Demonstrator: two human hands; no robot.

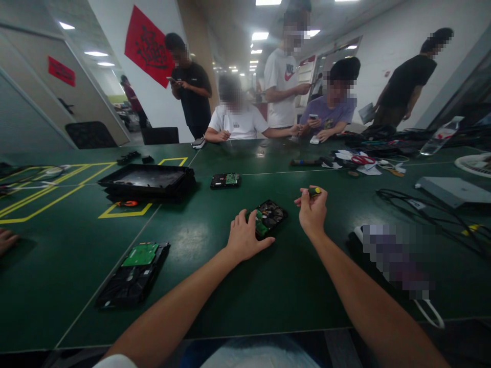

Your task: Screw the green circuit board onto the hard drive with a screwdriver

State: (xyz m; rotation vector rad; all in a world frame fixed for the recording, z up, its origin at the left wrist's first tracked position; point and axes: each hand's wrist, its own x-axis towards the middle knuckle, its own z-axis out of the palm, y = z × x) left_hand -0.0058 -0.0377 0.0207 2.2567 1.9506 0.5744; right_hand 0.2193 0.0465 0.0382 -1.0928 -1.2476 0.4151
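My left hand [245,237] grips the left end of a hard drive [273,212], the index finger on its far side and the thumb stretched along its near edge. The drive lies on the green table with its green circuit board and black casing showing, partly covered by my fingers. To the right of it, my right hand [313,209] is raised above the table, closed around a screwdriver [314,191] with a dark and yellow handle. The screwdriver's tip cannot be made out.
Another hard drive [134,273] lies at near left, and a smaller-looking one [225,180] farther back. Stacked black trays [148,176] stand behind, an orange-handled tool [126,203] beside them. At right are a pouch-like blurred item [395,260], cables [418,204] and a grey box [456,191]. People are across the table.
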